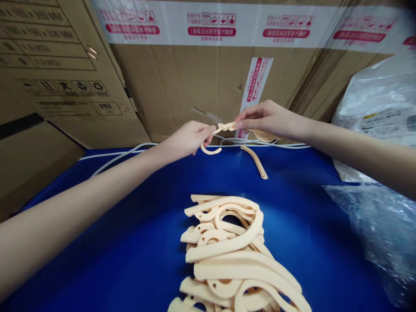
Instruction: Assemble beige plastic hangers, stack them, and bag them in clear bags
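Note:
Both hands are stretched out over the far side of a blue table (130, 242). My left hand (188, 138) is closed on a cream plastic hook piece (211, 150) that curves down below its fingers. My right hand (266, 119) pinches a cream plastic hanger part (256, 161), whose arm hangs down toward the blue surface. The two pieces meet between my fingertips. A pile of several matching cream hanger parts (227, 251) lies on the blue table close to me.
Large cardboard boxes (201, 78) with red-and-white tape stand right behind the table. A white cable (113, 158) runs along the table's far edge. Clear plastic bags (383, 108) sit at the right, one spilling onto the table.

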### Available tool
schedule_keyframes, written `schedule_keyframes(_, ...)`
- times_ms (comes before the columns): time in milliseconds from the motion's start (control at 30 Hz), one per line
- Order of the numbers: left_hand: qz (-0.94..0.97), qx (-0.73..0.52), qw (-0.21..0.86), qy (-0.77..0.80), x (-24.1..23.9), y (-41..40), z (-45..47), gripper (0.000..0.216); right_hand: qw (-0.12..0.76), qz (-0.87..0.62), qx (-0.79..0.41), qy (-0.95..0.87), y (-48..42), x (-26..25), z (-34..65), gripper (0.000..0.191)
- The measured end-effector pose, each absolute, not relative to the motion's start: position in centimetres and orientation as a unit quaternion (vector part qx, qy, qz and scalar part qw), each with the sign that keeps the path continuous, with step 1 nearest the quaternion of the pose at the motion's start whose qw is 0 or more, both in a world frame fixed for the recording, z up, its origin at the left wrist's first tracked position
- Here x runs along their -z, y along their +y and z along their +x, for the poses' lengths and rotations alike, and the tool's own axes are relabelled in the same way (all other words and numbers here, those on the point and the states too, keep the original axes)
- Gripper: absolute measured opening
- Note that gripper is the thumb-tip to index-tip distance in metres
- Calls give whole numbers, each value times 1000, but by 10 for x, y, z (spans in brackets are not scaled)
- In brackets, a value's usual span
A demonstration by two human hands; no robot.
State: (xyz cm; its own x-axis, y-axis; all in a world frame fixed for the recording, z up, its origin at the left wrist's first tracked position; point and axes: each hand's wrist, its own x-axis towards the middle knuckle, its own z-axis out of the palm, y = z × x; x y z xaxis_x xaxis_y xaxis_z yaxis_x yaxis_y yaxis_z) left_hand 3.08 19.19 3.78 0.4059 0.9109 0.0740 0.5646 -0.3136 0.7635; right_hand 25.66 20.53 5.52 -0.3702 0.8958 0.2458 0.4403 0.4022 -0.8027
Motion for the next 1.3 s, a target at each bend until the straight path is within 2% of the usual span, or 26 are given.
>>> schedule_keyframes(167,805,-262,308,435,-40,188,22,41,322,-441,-299,-783,203,-59,256,16)
schedule_keyframes(267,839,-256,273,395,-43,180,22,42,258,-450,-135,-844,194,-61,253,20)
schedule_keyframes(367,840,-281,206,415,-41,169,28,39,116,-469,85,-871,183,-59,245,23)
schedule_keyframes(433,826,-308,166,442,-34,166,32,37,70,-474,126,-869,181,-55,239,19)
schedule_keyframes(500,814,-324,143,461,-22,168,35,35,115,-487,32,-865,183,-51,236,17)
schedule_keyframes(600,808,-279,145,498,-1,182,34,37,291,-514,-237,-771,192,-52,239,24)
schedule_keyframes(667,814,-211,174,512,10,191,32,42,376,-517,-360,-679,196,-56,245,23)
schedule_keyframes(733,820,-165,166,523,14,197,31,46,428,-521,-399,-622,197,-58,249,21)
schedule_keyframes(833,809,-184,132,543,6,199,34,53,506,-510,-391,-576,194,-56,252,17)
schedule_keyframes(867,798,-206,166,541,1,199,36,57,531,-500,-381,-568,193,-54,252,15)
schedule_keyframes(900,781,-228,245,528,-4,198,39,62,556,-491,-366,-562,191,-52,253,12)
schedule_keyframes(967,716,-240,455,472,-15,195,43,66,605,-479,-321,-549,190,-47,256,12)
schedule_keyframes(1033,638,-256,592,421,-24,190,46,44,622,-476,-281,-554,188,-43,262,19)
schedule_keyframes(1100,575,-291,645,412,-30,185,48,20,578,-480,-219,-622,185,-41,269,22)
schedule_keyframes(1133,557,-307,650,417,-32,182,48,14,521,-487,-161,-683,182,-42,272,19)
schedule_keyframes(1200,552,-317,641,429,-37,176,49,15,336,-490,17,-804,172,-44,273,12)
schedule_keyframes(1267,569,-301,626,440,-41,171,53,19,145,-474,182,-849,161,-46,268,23)
schedule_keyframes(1300,576,-289,622,445,-42,169,55,22,86,-466,224,-852,157,-46,263,26)
